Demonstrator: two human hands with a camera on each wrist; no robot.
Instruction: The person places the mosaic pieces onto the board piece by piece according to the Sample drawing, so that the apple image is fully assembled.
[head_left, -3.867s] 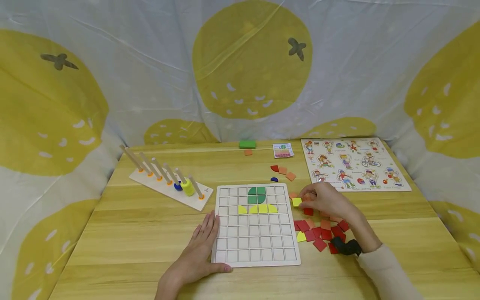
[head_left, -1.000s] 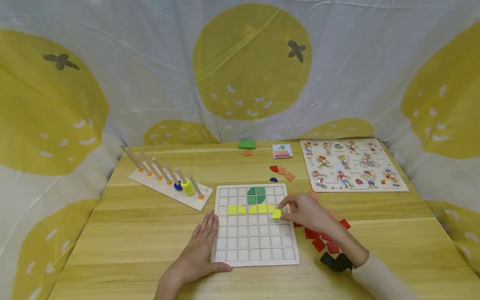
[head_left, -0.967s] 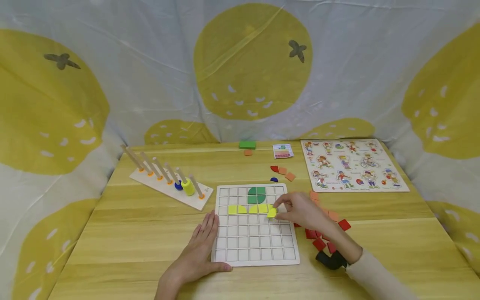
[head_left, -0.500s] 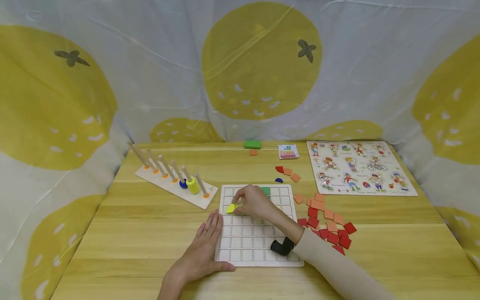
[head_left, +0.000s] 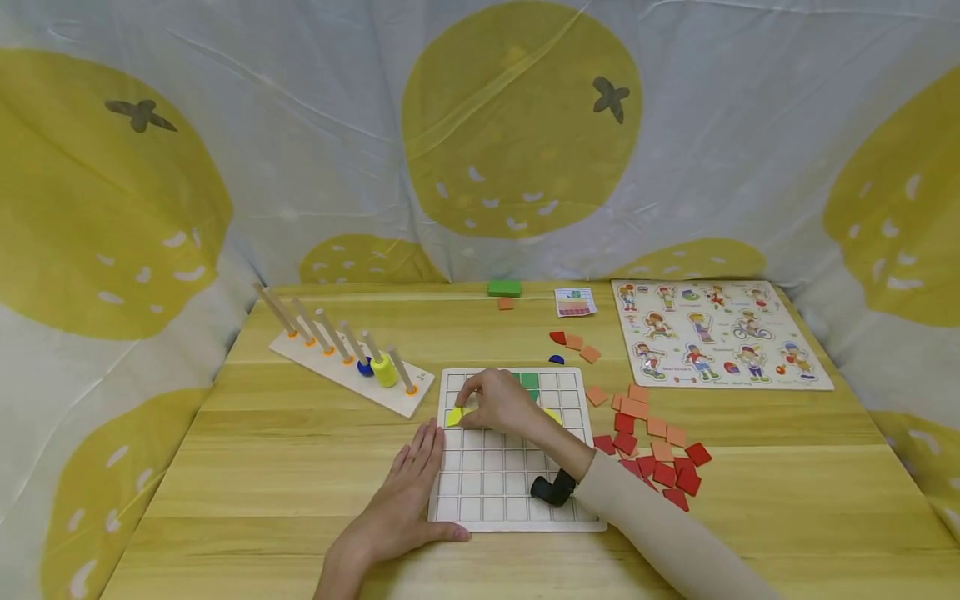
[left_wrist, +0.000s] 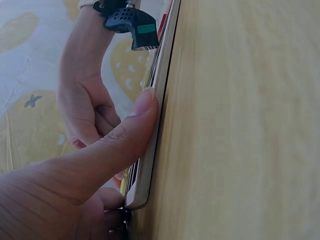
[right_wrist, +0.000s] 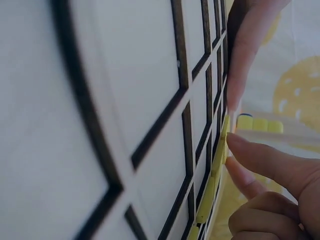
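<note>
A white grid board point(head_left: 472, 483) lies on the wooden table. My left hand point(head_left: 405, 487) rests along its left side, fingers straight; the left wrist view shows the thumb point(left_wrist: 142, 107) against the board's near edge. My right hand point(head_left: 498, 402) pinches a yellow curved-edge tile point(head_left: 453, 417) at the leftmost cell of the third row. In the right wrist view, thumb and fingertip meet at a yellow tile point(right_wrist: 224, 130). Green tiles point(head_left: 529, 381) sit near the board's top, partly covered by the right hand. It also hides most of the yellow row, except a tile point(head_left: 553, 414) at its right end.
Loose red tiles point(head_left: 686, 479) and orange tiles point(head_left: 633, 408) lie right of the board. Behind are a pattern card point(head_left: 575, 302), a green block point(head_left: 504, 288) and a blue half-round piece point(head_left: 557, 360). A peg stand point(head_left: 390, 400) stands left, a picture puzzle point(head_left: 720, 333) right.
My right hand has carried the yellow curved-edge tile leftward across the board and lowered it at the row's left end. A yellow square was set beside that cell earlier. My left hand has stayed put.
</note>
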